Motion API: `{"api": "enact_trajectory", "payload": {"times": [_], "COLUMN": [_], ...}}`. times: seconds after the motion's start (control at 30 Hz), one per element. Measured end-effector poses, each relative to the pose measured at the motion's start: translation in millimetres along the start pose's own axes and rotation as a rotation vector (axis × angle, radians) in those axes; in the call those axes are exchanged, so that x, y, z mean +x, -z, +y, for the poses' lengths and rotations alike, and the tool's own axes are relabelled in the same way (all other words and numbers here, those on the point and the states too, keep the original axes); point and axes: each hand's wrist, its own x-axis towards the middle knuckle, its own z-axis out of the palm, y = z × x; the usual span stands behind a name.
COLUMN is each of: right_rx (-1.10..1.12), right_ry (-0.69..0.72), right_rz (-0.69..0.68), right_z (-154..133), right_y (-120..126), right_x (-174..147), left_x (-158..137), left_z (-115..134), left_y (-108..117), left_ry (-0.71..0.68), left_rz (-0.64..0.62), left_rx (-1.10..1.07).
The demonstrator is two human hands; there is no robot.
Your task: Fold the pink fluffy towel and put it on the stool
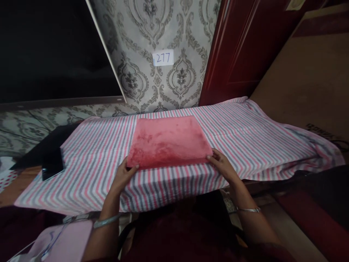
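pinching the pink plush cloth point(169, 142) at its near corners, our left grip point(122, 176) and right grip point(223, 166), by the covered table's point(245, 134) near edge, we expect light, soft, floppy handling, best held there.

Cloth point(170, 140) on tablecloth point(245, 134), before wall point(160, 82)

One plush cloth point(169, 142), two bracelets point(106, 221)
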Motion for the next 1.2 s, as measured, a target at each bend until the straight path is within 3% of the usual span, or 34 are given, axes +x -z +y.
{"api": "enact_trajectory", "payload": {"times": [0.1,0.2,0.33,0.6,0.87,1.03,1.2], "right_rx": [-0.054,-0.115,-0.161,-0.118,-0.187,-0.204,-0.201], "right_ry": [0.000,-0.022,0.019,0.034,0.048,0.079,0.109], "right_rz": [-0.049,-0.068,0.027,0.200,0.111,0.158,0.164], "right_z": [-4.5,-4.6,3.4,13.8,1.6,7.7,10.2], "right_y": [3.4,6.4,3.0,1.0,2.8,-2.0,-3.4], "right_x": [-2.5,-2.9,-1.2,3.0,-3.6,-0.8,0.1], "left_x": [-1.8,-3.1,-4.1,-2.9,-5.1,-4.7,-5.3], "left_z": [4.1,6.5,9.1,2.7,6.1,12.8,15.1], "left_y": [1.3,2.3,1.7,-1.4,-2.3,-9.3,-4.8], "left_ry": [-0.024,0.018,0.072,0.033,0.016,0.052,0.072], "left_rz": [0.003,-0.073,-0.092,0.123,0.029,0.074,0.018], "left_rx": [0.094,0.004,-0.088,-0.231,-0.242,-0.191,-0.211]}}
